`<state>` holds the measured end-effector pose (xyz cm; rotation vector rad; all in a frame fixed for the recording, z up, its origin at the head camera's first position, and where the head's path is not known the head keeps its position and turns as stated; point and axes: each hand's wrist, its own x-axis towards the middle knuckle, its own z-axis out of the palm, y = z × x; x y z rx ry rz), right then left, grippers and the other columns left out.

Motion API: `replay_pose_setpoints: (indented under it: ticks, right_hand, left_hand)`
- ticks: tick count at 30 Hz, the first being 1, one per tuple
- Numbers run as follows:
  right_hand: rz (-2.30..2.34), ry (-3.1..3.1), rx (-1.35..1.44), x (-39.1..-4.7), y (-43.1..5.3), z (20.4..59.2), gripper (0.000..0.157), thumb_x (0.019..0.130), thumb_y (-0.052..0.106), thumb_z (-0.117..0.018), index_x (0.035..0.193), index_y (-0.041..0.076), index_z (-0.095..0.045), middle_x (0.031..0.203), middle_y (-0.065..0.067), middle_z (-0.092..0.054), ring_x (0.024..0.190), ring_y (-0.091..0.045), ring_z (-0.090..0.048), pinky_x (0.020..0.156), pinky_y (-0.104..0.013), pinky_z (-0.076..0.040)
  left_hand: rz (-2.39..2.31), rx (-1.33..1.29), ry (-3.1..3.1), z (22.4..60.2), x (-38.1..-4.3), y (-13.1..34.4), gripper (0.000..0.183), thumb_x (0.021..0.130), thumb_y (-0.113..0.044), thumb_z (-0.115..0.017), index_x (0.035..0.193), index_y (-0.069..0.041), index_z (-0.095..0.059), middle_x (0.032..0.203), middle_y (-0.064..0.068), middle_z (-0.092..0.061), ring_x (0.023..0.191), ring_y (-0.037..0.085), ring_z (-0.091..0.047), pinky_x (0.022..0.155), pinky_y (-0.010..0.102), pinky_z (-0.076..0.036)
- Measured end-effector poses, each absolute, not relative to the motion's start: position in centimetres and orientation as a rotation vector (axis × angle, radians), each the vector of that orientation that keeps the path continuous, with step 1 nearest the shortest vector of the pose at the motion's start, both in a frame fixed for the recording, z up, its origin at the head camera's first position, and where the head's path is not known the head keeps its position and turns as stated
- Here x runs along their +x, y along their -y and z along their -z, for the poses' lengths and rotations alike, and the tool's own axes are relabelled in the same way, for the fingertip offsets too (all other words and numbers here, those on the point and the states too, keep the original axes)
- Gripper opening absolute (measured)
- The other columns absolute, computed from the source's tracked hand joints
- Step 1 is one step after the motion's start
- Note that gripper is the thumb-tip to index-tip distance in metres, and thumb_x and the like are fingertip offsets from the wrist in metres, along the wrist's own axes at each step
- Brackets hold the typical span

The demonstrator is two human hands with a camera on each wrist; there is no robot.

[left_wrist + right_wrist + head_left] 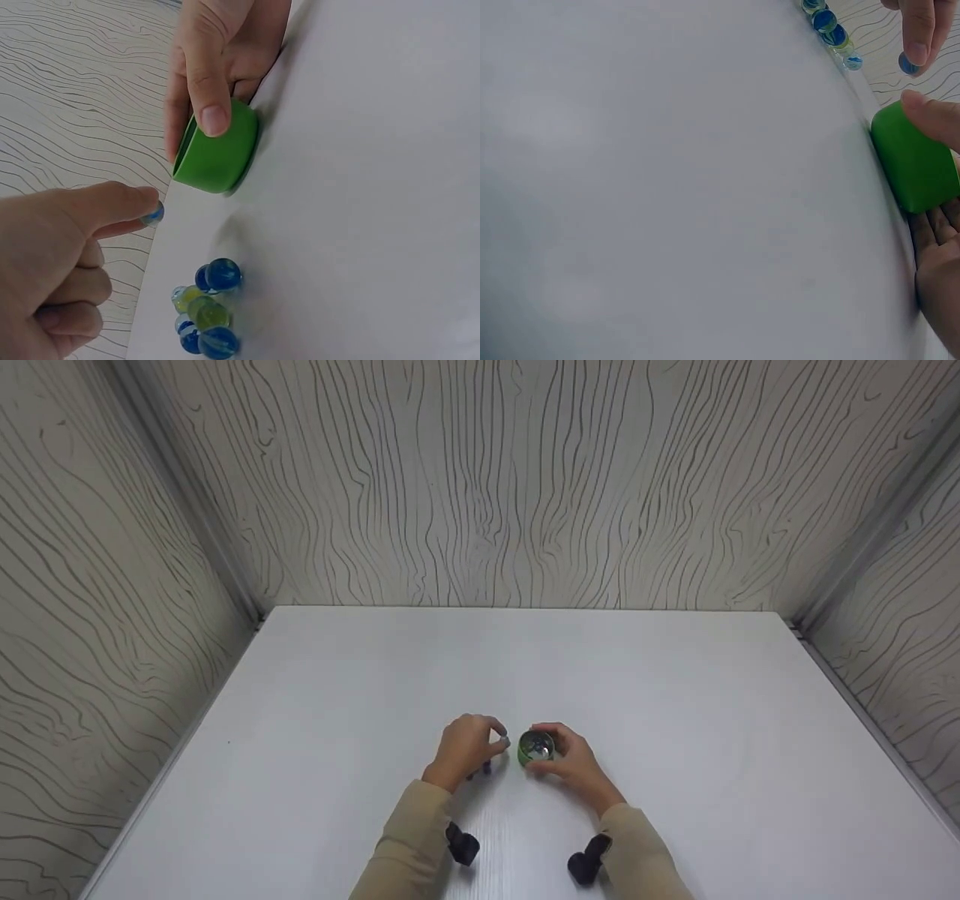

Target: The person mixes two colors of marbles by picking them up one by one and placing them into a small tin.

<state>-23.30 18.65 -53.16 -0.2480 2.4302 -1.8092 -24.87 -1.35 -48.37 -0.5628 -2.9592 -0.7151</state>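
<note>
My left hand (466, 744) pinches a small glass marble (153, 214) between thumb and forefinger, above the table and just left of a green cup (217, 154). The other fingers of that hand are folded in. My right hand (570, 759) grips the cup round its side, thumb on the near wall, and the cup stands on the white table. Inside the cup (537, 745), seen from the head view, are dark and shiny shapes. Several blue and yellow-green marbles (206, 315) lie in a cluster on the table below the left hand, mostly hidden by it in the head view.
The white table (360, 675) reaches back to a wall (480, 487) with a wood-grain pattern. Patterned side panels stand left and right. Dark wrist cameras (463, 846) jut inward from both sleeves, close over the table.
</note>
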Motion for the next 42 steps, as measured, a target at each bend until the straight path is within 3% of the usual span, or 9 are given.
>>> replay_pose_setpoints:
  ticks: [9, 14, 26, 42]
  right_hand:
    - [1.800, -2.515, -0.287, -23.2, -18.6, 53.4, 0.060, 0.072, 0.016, -0.082, 0.125, 0.004, -0.057, 0.130, -0.016, -0.061, 0.131, -0.034, -0.051, 0.113, -0.049, -0.034]
    - [1.816, -2.449, -0.253, -23.2, -18.6, 53.2, 0.063, 0.073, 0.013, -0.082, 0.128, 0.002, -0.054, 0.135, -0.019, -0.057, 0.136, -0.037, -0.045, 0.116, -0.051, -0.028]
    - [1.825, -2.444, -0.229, -23.3, -18.4, 53.2, 0.061, 0.073, 0.007, -0.081, 0.128, 0.001, -0.054, 0.134, -0.019, -0.058, 0.135, -0.036, -0.046, 0.117, -0.050, -0.028]
    - [1.827, -2.422, -0.240, -23.5, -18.6, 53.4, 0.064, 0.072, 0.004, -0.080, 0.130, 0.000, -0.053, 0.135, -0.020, -0.057, 0.137, -0.037, -0.044, 0.118, -0.050, -0.026]
  left_hand:
    - [0.741, -0.539, 2.980, 48.2, -24.8, 0.9, 0.019, 0.085, -0.028, -0.071, 0.097, -0.013, -0.076, 0.068, 0.000, -0.065, 0.061, 0.008, -0.041, 0.062, 0.025, -0.042]
    - [0.744, -0.562, 2.963, 48.1, -24.8, 0.7, 0.019, 0.085, -0.027, -0.071, 0.097, -0.012, -0.076, 0.067, 0.000, -0.065, 0.058, 0.006, -0.038, 0.058, 0.022, -0.037]
    - [0.721, -0.626, 2.918, 48.1, -24.4, 0.3, 0.018, 0.085, -0.028, -0.072, 0.096, -0.014, -0.076, 0.069, 0.002, -0.067, 0.060, 0.006, -0.037, 0.062, 0.024, -0.044]
    - [0.693, -0.642, 2.900, 47.9, -24.3, -0.2, 0.017, 0.084, -0.025, -0.073, 0.096, -0.014, -0.076, 0.068, 0.002, -0.066, 0.062, 0.007, -0.035, 0.058, 0.021, -0.035]
